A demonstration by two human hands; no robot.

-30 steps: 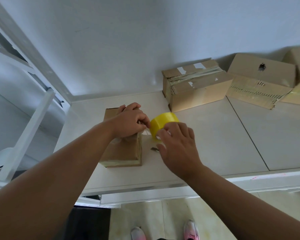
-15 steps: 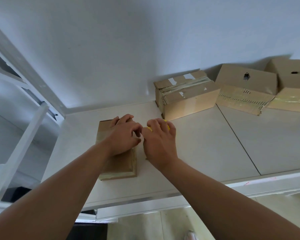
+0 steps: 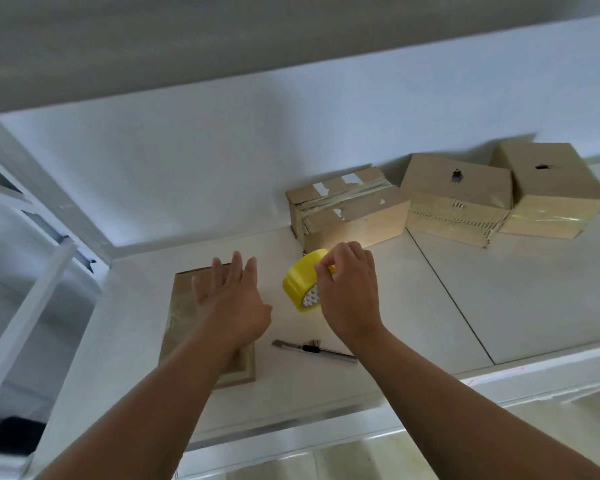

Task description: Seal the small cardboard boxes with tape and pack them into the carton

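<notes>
- Knife point(image 3: 314, 349): lower centre, lying on the counter point(image 3: 430, 306).
- Box point(image 3: 182, 299): centre left, flat, brown, with glossy tape on top. Left hand point(image 3: 229, 303) is over it, fingers straight and spread. Likely light, stiff and slick where taped; grip it by the side edges.
- Tape point(image 3: 300, 282): yellow roll, centre. Right hand point(image 3: 347, 292) fingers pinch its rim.
- Boxes point(image 3: 347, 209): three, upper right, against the wall.

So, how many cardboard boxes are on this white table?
4. The near box lies under the left hand; the taped box, middle box and right box stand along the wall. Others may be hidden.
</notes>
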